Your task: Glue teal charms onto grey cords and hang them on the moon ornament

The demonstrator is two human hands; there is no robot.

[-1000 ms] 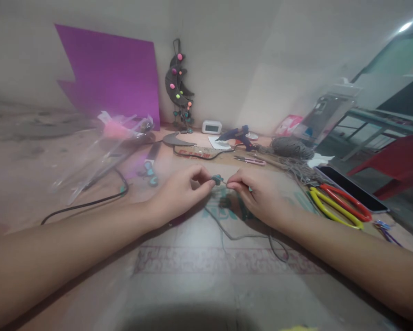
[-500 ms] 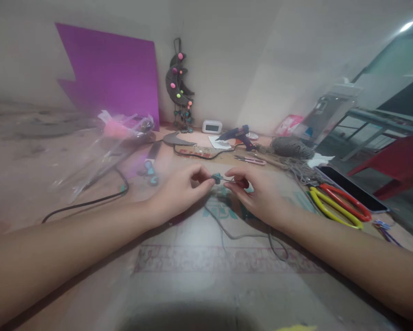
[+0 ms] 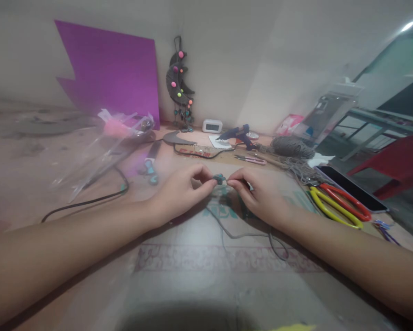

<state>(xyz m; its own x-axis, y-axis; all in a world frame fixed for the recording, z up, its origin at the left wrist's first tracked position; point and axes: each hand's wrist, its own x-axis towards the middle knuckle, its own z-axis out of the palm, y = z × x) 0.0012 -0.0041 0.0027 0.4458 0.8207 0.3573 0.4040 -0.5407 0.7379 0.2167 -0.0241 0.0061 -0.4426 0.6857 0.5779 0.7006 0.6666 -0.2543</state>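
Observation:
Between my fingertips, above the middle of the table, is a small teal and grey bead piece (image 3: 219, 179). My left hand (image 3: 189, 186) pinches its left side between thumb and forefinger. At its right end, the thumb and forefinger of my right hand (image 3: 255, 191) are pressed together on the grey cord. A length of this grey cord (image 3: 241, 236) trails over the table below my hands and curls into a loop near my right wrist.
Scissors with red and yellow handles (image 3: 335, 209) and a phone (image 3: 351, 188) lie at the right. Behind are a glue gun (image 3: 239, 134), pink snips (image 3: 250, 160), grey yarn (image 3: 292, 147) and a small clock (image 3: 212, 126). Plastic bags (image 3: 113, 142) lie at the left.
My right hand's fingertips have closed together at the bead's right end; before, they were a little apart. The bead and my left fingertips have shifted slightly right.

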